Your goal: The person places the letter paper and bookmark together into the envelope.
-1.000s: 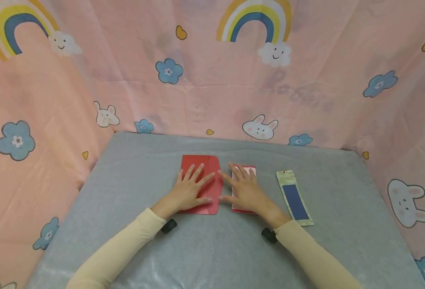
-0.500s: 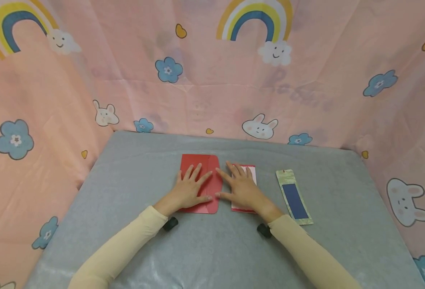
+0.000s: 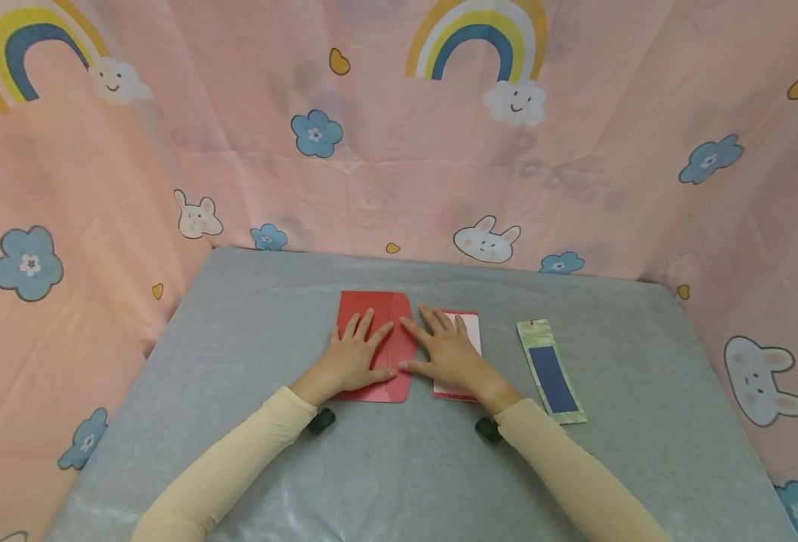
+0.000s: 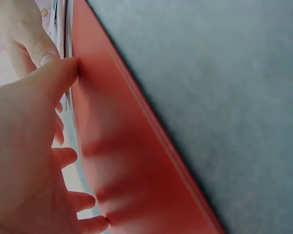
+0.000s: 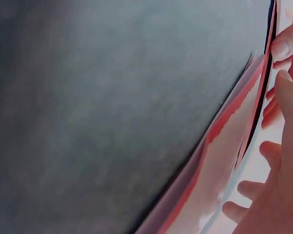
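Observation:
A red paper envelope (image 3: 387, 350) lies on the grey table with its flap spread out to the right. My left hand (image 3: 348, 361) rests on it, fingers straight and spread; in the left wrist view the thumb and fingertips touch the red paper (image 4: 132, 126). Over a white card with red edges (image 3: 472, 337) just right of the flap is my right hand (image 3: 455, 357). Its fingers are spread, and its index finger and thumb reach to the flap. Contact there cannot be told. The right wrist view shows the card (image 5: 227, 146) slightly lifted along one red edge. Much of the card is covered by the hand.
A long green-patterned strip with a dark blue panel (image 3: 553, 379) lies to the right of the card. Grey cloth covers the table (image 3: 399, 467). A pink patterned curtain (image 3: 385, 188) closes off the back and both sides.
My right hand has slid slightly left, its index finger and thumb now over the flap. My left hand has barely moved; the envelope, card and green strip lie as before.

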`<state>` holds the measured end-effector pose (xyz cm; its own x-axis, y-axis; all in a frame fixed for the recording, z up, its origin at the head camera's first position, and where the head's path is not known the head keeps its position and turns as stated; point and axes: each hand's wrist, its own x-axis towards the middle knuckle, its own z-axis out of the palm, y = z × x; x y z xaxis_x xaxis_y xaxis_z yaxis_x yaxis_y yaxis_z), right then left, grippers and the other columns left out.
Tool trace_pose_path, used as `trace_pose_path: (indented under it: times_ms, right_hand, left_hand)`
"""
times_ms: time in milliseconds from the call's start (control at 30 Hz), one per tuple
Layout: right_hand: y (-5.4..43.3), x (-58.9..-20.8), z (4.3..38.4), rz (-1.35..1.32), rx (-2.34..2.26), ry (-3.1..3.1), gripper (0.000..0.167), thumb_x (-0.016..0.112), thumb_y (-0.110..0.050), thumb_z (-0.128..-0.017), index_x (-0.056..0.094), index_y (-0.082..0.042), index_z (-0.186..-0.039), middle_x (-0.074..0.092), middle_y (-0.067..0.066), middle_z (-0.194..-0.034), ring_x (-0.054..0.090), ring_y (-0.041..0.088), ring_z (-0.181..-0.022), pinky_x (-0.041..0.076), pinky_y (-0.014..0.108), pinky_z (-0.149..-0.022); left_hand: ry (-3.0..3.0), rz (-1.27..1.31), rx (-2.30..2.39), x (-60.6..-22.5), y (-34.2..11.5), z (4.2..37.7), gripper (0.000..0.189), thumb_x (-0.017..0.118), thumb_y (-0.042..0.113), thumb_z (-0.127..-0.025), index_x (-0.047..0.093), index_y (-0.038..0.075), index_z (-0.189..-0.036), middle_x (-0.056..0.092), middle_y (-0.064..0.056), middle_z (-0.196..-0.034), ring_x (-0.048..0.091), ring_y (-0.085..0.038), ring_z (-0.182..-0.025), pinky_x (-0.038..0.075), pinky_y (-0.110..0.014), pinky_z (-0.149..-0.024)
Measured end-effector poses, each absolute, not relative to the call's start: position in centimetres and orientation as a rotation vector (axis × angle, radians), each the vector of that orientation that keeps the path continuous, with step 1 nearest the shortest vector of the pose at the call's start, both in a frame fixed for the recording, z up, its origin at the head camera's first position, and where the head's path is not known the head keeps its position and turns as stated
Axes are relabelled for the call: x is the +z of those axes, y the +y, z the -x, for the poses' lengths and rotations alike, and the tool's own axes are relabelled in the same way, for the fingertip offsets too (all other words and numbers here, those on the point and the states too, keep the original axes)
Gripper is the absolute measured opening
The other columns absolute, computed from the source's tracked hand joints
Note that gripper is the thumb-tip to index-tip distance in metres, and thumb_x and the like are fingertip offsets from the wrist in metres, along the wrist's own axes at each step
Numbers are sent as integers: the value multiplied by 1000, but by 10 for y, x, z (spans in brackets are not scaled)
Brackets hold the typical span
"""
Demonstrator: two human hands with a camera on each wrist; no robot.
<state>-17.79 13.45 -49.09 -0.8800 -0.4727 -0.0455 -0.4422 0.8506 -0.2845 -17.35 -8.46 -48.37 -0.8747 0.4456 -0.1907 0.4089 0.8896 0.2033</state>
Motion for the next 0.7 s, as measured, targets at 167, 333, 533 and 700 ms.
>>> trace_pose_path:
  times_ms: [167,333,533,700]
  right_hand:
    - [130,-490,178,707,-390,2886,85,58,-66,-87,28,-27,-157,18,15,-166,21,45,-151,14,72,-116]
    - [128,-491,179,695,-363,2874,86,57,-68,-87,27,-27,-157,18,16,-166,22,44,-151,15,72,-117]
    - [126,-491,178,684,-337,2865,86,57,-67,-87,29,-26,-157,18,16,-166,22,44,-151,16,72,-116]
    - [124,-489,177,656,-334,2850,85,59,-66,-87,30,-26,-156,18,16,-166,20,43,-151,16,72,-116]
  left_hand:
    - [2825,-648,221,-483,-85,174,86,61,61,-88,27,24,-157,16,-18,-166,20,-42,-152,25,-71,-113]
    - [2807,-646,216,-483,-86,174,86,61,60,-89,25,24,-158,15,-18,-166,18,-42,-152,23,-71,-114]
    - [2791,-642,201,-483,-86,175,87,61,59,-89,23,24,-158,13,-16,-167,16,-41,-153,21,-71,-115]
    - [2786,-642,183,-486,-86,176,87,60,59,-89,20,26,-159,11,-14,-168,14,-40,-154,21,-71,-115]
